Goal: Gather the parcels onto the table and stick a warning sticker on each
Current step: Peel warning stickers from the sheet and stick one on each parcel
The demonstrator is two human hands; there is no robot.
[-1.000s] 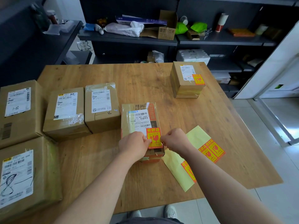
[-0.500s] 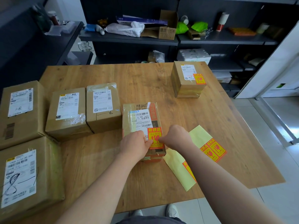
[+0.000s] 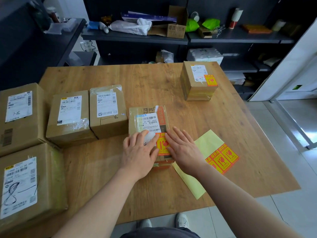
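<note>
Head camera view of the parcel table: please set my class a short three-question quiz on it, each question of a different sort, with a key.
1. True or false: the left hand and right hand lie with straight fingers on either side of the red-and-yellow warning sticker on the small brown cardboard parcel.
2. Counting this one, how many parcels on the wooden table show such a sticker? A one, B two, C five.
3. Fill in: the pale yellow backing sheet with spare stickers lies to the person's ___ of that parcel.

Key: 1 true; 2 B; 3 right.
</note>
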